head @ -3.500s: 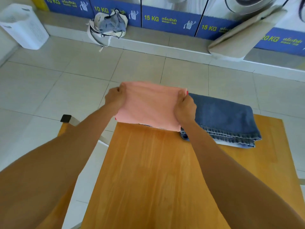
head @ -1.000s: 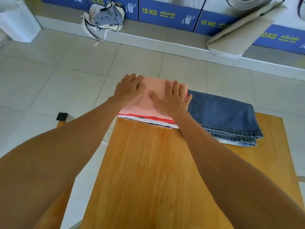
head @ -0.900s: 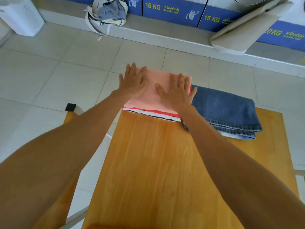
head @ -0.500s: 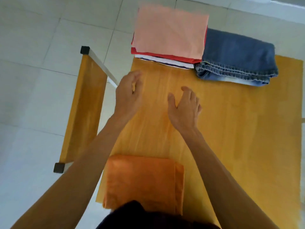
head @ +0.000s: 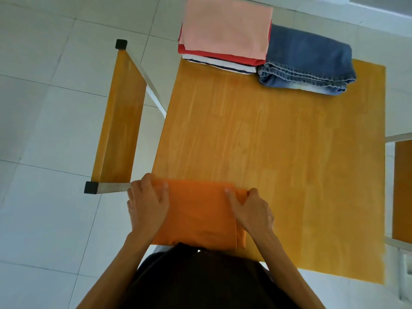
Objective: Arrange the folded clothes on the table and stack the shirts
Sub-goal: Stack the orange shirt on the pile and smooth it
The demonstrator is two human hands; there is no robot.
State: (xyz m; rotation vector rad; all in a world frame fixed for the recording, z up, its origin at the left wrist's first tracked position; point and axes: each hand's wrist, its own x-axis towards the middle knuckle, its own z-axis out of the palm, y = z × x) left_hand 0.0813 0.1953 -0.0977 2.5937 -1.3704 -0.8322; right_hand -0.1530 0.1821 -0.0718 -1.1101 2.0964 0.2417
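A folded orange shirt (head: 198, 210) lies at the near edge of the wooden table (head: 278, 152). My left hand (head: 147, 204) grips its left side and my right hand (head: 252, 210) grips its right side, thumbs on top. At the table's far left corner sits a stack of folded shirts: a pink shirt (head: 225, 25) on top, a red shirt (head: 223, 56) beneath it, and a white striped shirt (head: 220, 64) at the bottom. Folded blue jeans (head: 305, 61) lie right beside that stack.
A wooden bench (head: 118, 121) on a white metal frame stands close to the table's left side, and another bench (head: 402, 188) shows at the right edge. Pale floor tiles surround the table. My dark top fills the bottom of the view.
My hands left the pink shirt on the stack and drew back to the near edge. Half a second ago they hovered over bare wood; now both hold the orange shirt's sides.
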